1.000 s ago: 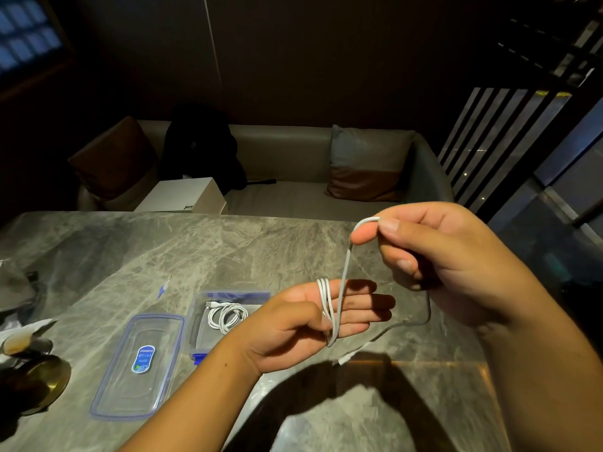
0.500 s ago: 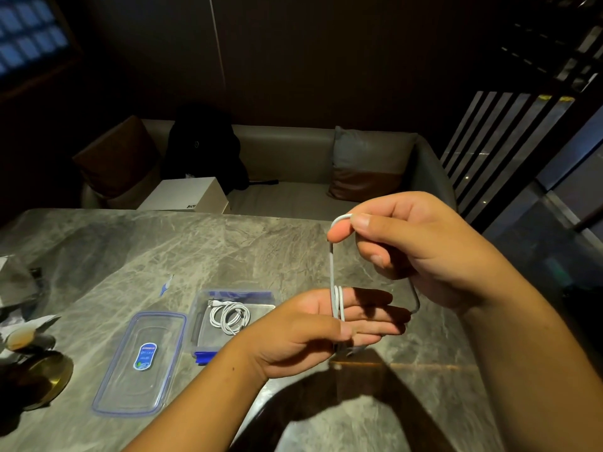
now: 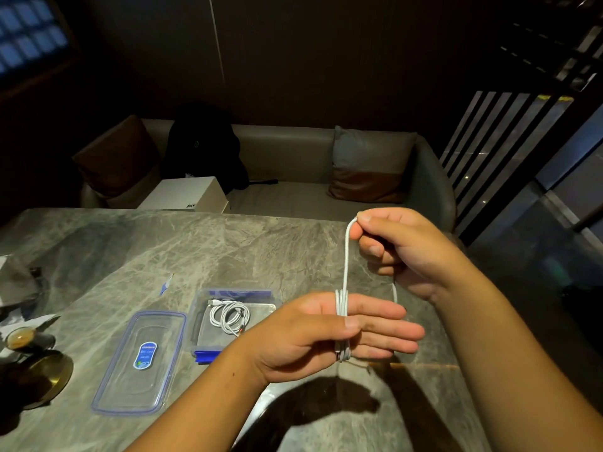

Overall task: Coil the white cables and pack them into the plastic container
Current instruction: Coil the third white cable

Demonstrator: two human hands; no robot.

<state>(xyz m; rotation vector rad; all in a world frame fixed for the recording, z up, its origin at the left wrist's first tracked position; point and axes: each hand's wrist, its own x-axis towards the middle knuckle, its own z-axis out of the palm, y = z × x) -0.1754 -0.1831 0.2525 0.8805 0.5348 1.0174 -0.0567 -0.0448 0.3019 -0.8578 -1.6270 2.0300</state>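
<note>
Above the marble table [image 3: 195, 252], my left hand [image 3: 313, 334] is held flat with its fingers pointing right. A white cable [image 3: 344, 269] is wound in several loops around those fingers, and my thumb presses the loops in place. My right hand [image 3: 411, 252], up and to the right, pinches the cable's free strand between thumb and forefinger and holds it taut. A slack part of the strand hangs behind that hand. The clear plastic container [image 3: 199, 324] sits open on the table left of my left hand. It holds another coiled white cable [image 3: 230, 316].
The container's clear lid [image 3: 140, 360], with a blue rim and label, lies flat to the left of the container. A brass dish [image 3: 42, 376] and crumpled paper sit at the table's left edge. Beyond the table is a sofa with a white box [image 3: 186, 194], cushions and a black bag.
My right hand carried the strand left across my left fingers, then rose up and to the right, drawing it taut. The bundle of loops on my left hand looks thicker.
</note>
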